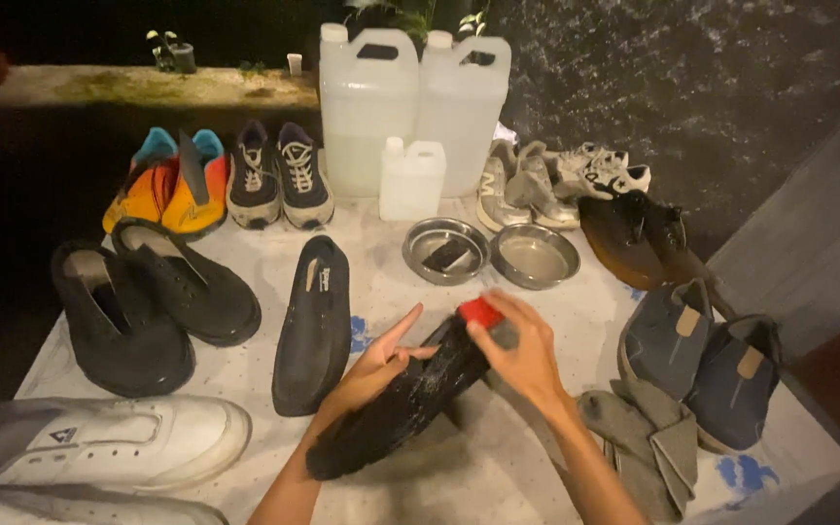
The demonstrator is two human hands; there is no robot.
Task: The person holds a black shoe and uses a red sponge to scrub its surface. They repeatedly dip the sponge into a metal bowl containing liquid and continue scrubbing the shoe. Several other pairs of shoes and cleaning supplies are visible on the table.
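At table centre, the left hand (381, 355) cradles a black shoe (396, 408) sole-up, fingers partly spread, while the right hand (522, 350) grips a red brush (480, 311) against it. Beyond stand two steel bowls (534, 256) and three white jugs (410, 180); shoes crowd every edge.

Dim warm light overhead, dark surroundings, glare on white jugs (410, 97), soft grain, blurred edges
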